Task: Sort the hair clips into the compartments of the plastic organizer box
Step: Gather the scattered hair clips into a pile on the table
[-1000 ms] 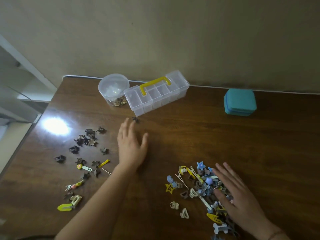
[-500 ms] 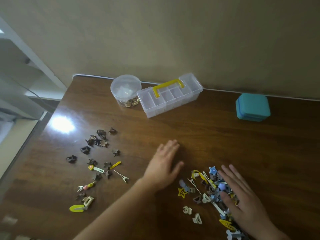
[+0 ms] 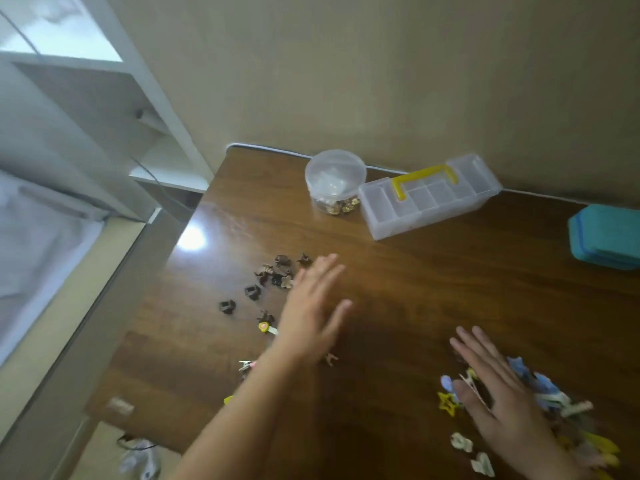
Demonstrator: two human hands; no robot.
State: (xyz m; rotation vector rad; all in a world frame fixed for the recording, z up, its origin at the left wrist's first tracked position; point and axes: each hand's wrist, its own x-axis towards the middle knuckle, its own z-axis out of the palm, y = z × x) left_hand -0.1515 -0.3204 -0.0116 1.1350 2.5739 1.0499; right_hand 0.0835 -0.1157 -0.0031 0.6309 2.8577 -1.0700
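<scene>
On the wooden worktop (image 3: 433,282) the hair clips lie in two groups: small dark claw clips (image 3: 273,275) scattered to the left, and a heap of coloured clips (image 3: 547,400) at the lower right, with a yellow star clip (image 3: 447,403) at its edge. Both hands hold nothing; the left hand (image 3: 313,313) hovers flat with fingers straight beside the dark clips, and the right hand (image 3: 498,400) lies spread over the coloured heap. At the back, against the wall, stands the clear organizer box (image 3: 429,199) with its yellow handle (image 3: 422,176), lid apparently closed, next to a round tub (image 3: 335,180). These clips look light, stiff and slick, likely to skid on the polished wood; pinching each by its body between thumb and fingertip seems the surest hold.
</scene>
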